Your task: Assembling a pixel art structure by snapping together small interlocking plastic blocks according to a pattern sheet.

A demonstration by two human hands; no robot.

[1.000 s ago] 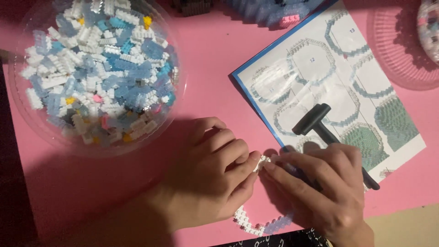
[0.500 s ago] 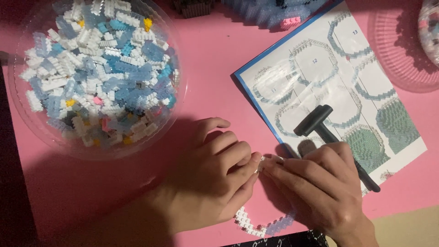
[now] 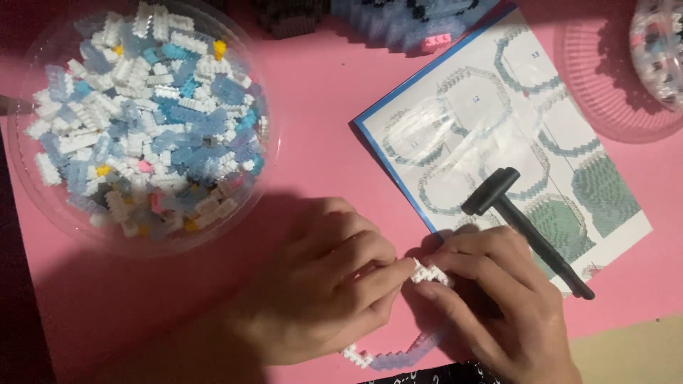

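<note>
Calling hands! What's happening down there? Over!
Left hand and right hand pinch a white ring of tiny plastic bricks. Black plastic hammer lies beside the right hand. Over.

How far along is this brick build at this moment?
Done: a partial white ring of bricks lies on the pink mat. In hand: left hand and right hand pinch its top section. Left: the bowl of loose bricks remains well filled.

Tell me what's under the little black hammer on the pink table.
The black hammer lies on the instruction sheet, over its printed ring diagrams. Its handle's lower end passes the sheet's edge onto the pink table. The print directly beneath it is covered; the right hand hides nearby sheet.
</note>
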